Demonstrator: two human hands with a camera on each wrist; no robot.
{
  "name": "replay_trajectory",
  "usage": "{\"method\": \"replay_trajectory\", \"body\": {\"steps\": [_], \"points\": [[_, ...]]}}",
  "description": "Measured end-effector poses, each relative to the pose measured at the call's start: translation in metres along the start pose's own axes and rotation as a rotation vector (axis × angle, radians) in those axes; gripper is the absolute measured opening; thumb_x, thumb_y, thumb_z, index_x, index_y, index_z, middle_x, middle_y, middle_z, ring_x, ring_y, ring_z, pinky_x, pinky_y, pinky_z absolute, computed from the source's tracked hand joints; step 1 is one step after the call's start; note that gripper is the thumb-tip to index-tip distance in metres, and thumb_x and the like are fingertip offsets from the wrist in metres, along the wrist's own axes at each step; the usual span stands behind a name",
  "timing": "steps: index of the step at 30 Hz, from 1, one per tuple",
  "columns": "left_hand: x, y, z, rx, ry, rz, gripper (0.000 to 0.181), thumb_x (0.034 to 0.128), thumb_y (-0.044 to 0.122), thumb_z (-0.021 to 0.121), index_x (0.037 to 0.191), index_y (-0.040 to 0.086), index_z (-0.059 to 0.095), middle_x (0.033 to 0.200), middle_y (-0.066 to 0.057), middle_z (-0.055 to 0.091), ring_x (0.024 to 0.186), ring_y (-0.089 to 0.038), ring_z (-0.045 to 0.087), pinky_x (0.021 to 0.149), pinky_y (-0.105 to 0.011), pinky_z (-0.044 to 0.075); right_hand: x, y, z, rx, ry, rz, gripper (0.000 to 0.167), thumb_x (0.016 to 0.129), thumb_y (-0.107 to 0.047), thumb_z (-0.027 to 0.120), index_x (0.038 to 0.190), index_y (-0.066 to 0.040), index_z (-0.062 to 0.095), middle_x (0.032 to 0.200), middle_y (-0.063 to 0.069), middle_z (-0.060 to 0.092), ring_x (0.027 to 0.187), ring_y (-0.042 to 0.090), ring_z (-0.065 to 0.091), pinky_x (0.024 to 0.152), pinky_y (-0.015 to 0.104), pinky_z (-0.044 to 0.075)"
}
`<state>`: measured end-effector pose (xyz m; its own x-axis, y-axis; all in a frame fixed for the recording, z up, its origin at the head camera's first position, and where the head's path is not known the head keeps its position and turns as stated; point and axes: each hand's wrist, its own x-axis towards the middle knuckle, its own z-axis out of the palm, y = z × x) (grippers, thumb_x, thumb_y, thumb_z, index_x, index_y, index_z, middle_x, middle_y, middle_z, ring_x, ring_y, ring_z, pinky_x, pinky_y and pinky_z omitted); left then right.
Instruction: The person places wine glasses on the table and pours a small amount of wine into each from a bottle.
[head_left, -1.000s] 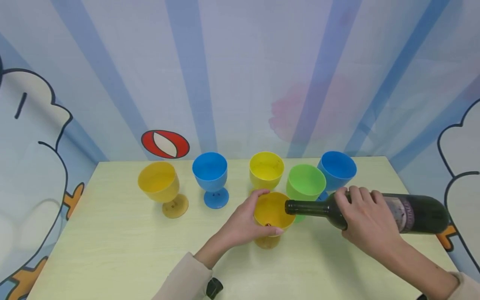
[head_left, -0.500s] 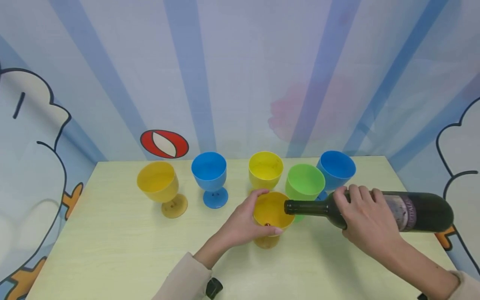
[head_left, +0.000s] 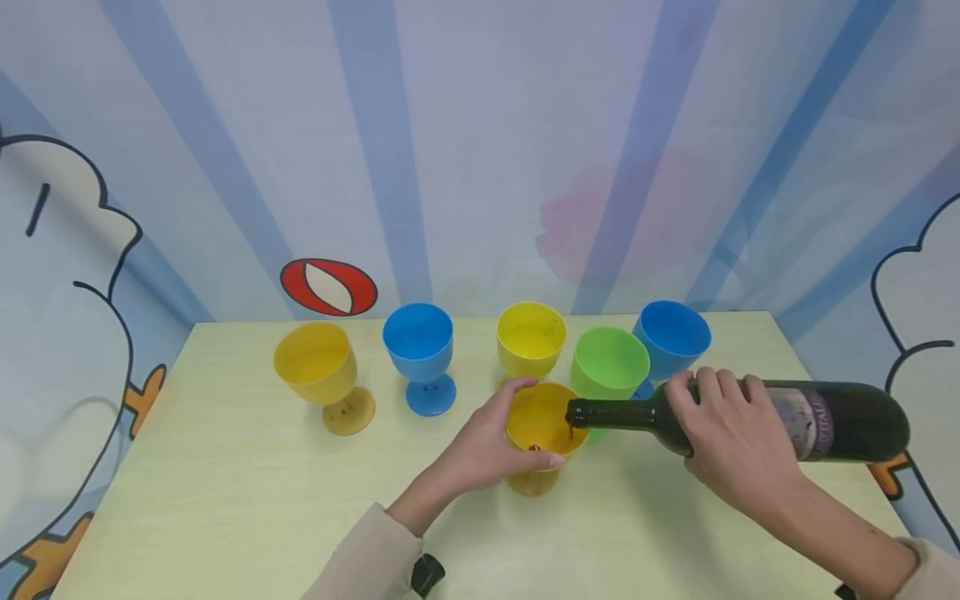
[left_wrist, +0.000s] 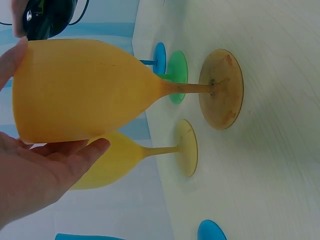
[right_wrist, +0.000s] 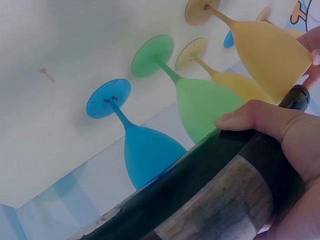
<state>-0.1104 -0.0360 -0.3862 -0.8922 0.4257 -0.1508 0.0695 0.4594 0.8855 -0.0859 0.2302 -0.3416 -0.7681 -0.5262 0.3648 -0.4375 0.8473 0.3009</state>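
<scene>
L hand (head_left: 486,446) has thumb & fingers curled round the bowl of the orange goblet (head_left: 542,421), upright on the table (head_left: 225,500). R hand (head_left: 738,446) is wrapped round the dark bottle (head_left: 855,421), tipped nearly level, w/ its mouth over the bowl (dark liquid trickling at the lip; can't tell if neck touches rim). Green goblet (head_left: 611,362) & yellow goblet (head_left: 531,335) stand just behind.
</scene>
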Motion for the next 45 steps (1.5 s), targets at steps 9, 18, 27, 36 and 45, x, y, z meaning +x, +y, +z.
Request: {"method": "replay_trajectory", "body": {"steps": [9,18,27,36,45], "points": [[0.0,-0.0013,0.0001,-0.003,-0.002,0.011,0.083,0.0712,0.039,0.076,0.138,0.02,0.031,0.135,-0.003,0.042,0.117,-0.024,0.042,0.094,-0.047,0.038,0.0001,-0.0012,-0.0011,-0.012,-0.015,0.0,0.067,0.045,-0.014,0.082,0.096,0.004,0.044,0.081,0.026,0.052,0.072,0.04,0.051,0.061,0.052,0.042],[0.0,-0.0004,0.0004,-0.006,0.0,-0.003,0.082,0.0716,0.036,0.077,0.138,0.021,0.031,0.136,-0.003,0.041,0.119,-0.025,0.04,0.096,-0.048,0.037,0.0006,-0.0014,-0.0025,-0.014,-0.024,-0.003,0.067,0.045,-0.014,0.083,0.096,0.004,0.044,0.082,0.026,0.051,0.072,0.04,0.051,0.061,0.052,0.042],[-0.0002,-0.0024,0.0006,0.001,0.005,0.01,0.084,0.0706,0.04,0.077,0.138,0.022,0.031,0.135,-0.003,0.042,0.118,-0.024,0.041,0.095,-0.048,0.037,0.0011,-0.002,-0.0031,-0.022,-0.023,-0.01,0.069,0.044,-0.015,0.083,0.096,0.004,0.043,0.081,0.026,0.051,0.072,0.04,0.051,0.061,0.052,0.042],[-0.0002,-0.003,0.0,-0.005,0.003,0.016,0.083,0.0707,0.04,0.077,0.138,0.021,0.031,0.133,-0.003,0.043,0.116,-0.024,0.043,0.093,-0.047,0.038,0.0011,-0.0022,-0.0027,-0.019,-0.018,-0.011,0.065,0.045,-0.012,0.081,0.096,0.004,0.044,0.081,0.026,0.05,0.071,0.039,0.05,0.06,0.052,0.042],[-0.0003,-0.0026,-0.0001,0.0,0.006,0.016,0.084,0.0705,0.04,0.077,0.138,0.021,0.031,0.135,-0.003,0.042,0.118,-0.024,0.041,0.095,-0.048,0.037,0.0015,-0.0029,-0.0038,-0.022,-0.029,-0.008,0.067,0.044,-0.013,0.083,0.096,0.005,0.044,0.081,0.026,0.05,0.072,0.039,0.05,0.06,0.051,0.041]]}}
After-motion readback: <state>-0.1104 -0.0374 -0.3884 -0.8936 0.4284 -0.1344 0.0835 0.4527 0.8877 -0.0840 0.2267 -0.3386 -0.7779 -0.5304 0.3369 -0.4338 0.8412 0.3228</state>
